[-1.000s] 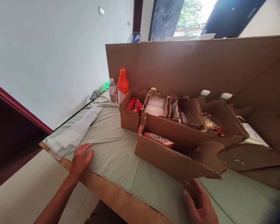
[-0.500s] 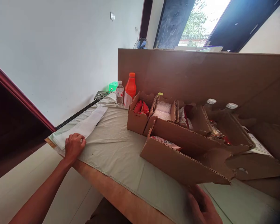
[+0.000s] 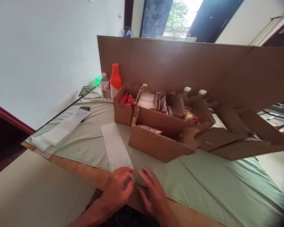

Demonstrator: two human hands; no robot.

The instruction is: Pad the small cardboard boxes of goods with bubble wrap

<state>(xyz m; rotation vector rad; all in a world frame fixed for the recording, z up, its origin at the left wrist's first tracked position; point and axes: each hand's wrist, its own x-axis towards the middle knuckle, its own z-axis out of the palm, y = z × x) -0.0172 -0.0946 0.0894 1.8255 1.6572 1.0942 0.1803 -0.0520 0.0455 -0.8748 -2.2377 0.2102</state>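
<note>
A strip of bubble wrap (image 3: 115, 146) lies flat on the cloth, its near end close to the table's front edge. My left hand (image 3: 120, 184) is closed on that near end, fingers curled around it. Just to the right, my right hand (image 3: 153, 192) has its fingers apart and holds nothing. Farther left, more bubble wrap strips (image 3: 59, 129) lie in a stack, and a black phone (image 3: 84, 108) sticks out from under their far end. Beyond my hands stands an open cardboard box (image 3: 161, 143) with a printed packet (image 3: 150, 129) inside.
Behind it, a row of cardboard bins holds red packets (image 3: 127, 99), bubble wrap pieces (image 3: 146, 99) and other packets. A water bottle (image 3: 105, 87) and an orange bottle (image 3: 115, 78) stand at the back left. A tall cardboard panel (image 3: 175, 60) closes off the rear.
My left hand has moved right from the stack, bringing one bubble wrap strip to the front middle. My right hand has come in beside it. The view has turned right.
</note>
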